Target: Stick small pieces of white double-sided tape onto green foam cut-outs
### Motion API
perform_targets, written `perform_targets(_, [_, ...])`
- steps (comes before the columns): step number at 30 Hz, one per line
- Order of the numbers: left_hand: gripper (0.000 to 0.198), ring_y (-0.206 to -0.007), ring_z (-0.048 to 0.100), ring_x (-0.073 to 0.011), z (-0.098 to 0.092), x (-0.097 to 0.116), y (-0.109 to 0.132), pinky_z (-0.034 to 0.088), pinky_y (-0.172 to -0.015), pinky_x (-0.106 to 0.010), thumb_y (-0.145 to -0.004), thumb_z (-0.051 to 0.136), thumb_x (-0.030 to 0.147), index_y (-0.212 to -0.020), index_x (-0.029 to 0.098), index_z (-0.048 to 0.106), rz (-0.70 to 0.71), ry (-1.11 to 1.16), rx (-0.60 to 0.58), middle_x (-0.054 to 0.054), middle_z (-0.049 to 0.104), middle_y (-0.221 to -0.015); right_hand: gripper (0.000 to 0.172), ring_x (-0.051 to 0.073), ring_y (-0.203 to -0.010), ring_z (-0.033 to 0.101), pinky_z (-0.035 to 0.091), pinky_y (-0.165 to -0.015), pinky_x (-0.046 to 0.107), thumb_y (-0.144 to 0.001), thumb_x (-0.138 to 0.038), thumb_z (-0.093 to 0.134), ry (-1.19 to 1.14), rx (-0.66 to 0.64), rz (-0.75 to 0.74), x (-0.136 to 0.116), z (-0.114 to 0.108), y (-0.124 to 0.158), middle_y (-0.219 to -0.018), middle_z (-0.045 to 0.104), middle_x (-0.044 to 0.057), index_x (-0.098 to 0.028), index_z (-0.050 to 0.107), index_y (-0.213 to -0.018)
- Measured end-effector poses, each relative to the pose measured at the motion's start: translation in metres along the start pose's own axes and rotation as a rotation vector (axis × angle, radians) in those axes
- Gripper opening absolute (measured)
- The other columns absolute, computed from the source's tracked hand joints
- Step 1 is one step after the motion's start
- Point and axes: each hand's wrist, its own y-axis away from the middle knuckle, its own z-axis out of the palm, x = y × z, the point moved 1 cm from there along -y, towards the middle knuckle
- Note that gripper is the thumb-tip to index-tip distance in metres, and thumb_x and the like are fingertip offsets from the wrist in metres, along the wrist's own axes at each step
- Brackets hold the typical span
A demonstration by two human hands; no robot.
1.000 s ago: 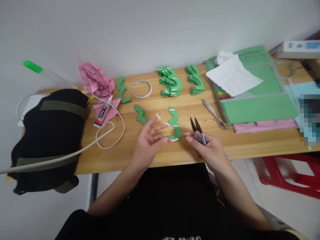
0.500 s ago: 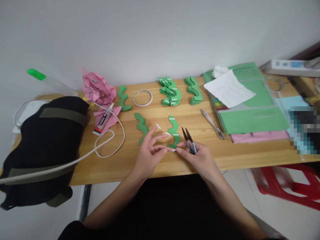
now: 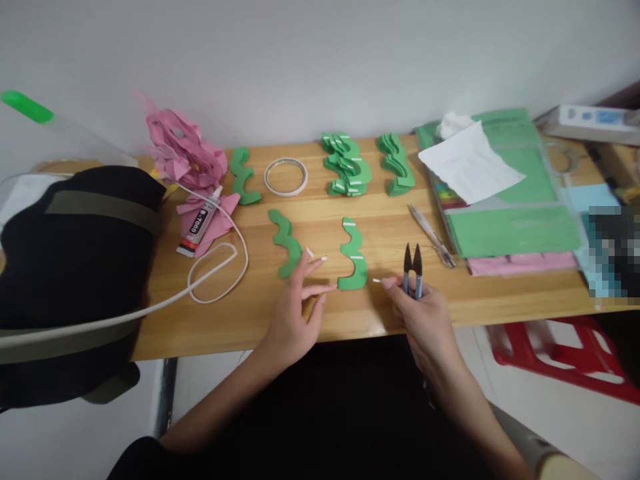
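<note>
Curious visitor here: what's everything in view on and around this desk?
Table: one, wooden, by the wall.
Loose wavy cutouts: three, green, mid-table.
Cutout stacks: two, green, behind them.
Tape roll: one, white, beside the stacks.
Pink scraps: one pile, back left.
Glue tube: one, red-ended, on pink scraps.
Cable: one, white, looped at left.
Bag: one, black, left end.
Tweezers: one, metal, centre-right.
Sheets: stack, green and pink, right.
Paper: one, white, on the sheets.
Stool: one, red, lower right.
Snips: one, black-bladed, held, front right.
Left hand: open, beside a cutout.
Right hand: gripping the snips.
</note>
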Motion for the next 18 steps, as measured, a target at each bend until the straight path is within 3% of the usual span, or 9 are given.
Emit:
perform_targets(7, [0.085,-0.101,0.070,-0.0203,0.005,-0.007,0.010,0.053,-0.098,-0.046,-0.090,0.044,0.001,-0.152,0.035,-0.004,0.120,-0.102,-0.149,-0.018,0.042,-0.147,0.033,0.007,-0.042,0.030,0.025,-0.042,0.024,-0.066,-0.048,0.073,0.055,-0.098,0.022,0.003,0.029,0.008,-0.047,0.039,-0.007,-0.016,0.065,-0.066])
perform_targets(11, [0.086,-0.104,0.069,-0.0218,0.005,-0.008,0.008,0.049,-0.102,-0.051,-0.090,0.043,0.001,-0.152,0.033,-0.006,0.149,-0.102,-0.155,-0.019,0.040,-0.148,0.027,0.007,-0.043,0.031,0.026,-0.042,0.023,-0.070,-0.043,0.070,0.138,-0.087,-0.003,0.002,0.039,0.010,-0.049,0.042,-0.006,-0.016,0.066,-0.066])
perform_targets(18, [0.087,-0.105,0.068,-0.0225,0.004,-0.008,0.007,0.052,-0.099,-0.049,-0.089,0.044,0.000,-0.152,0.031,-0.006,0.099,-0.076,-0.185,-0.020,0.040,-0.148,0.024,0.011,-0.047,0.041,0.033,-0.048,0.025,-0.072,-0.039,0.065,0.273,-0.049,-0.030,0.000,0.042,0.011,-0.052,0.052,-0.003,-0.016,0.065,-0.063])
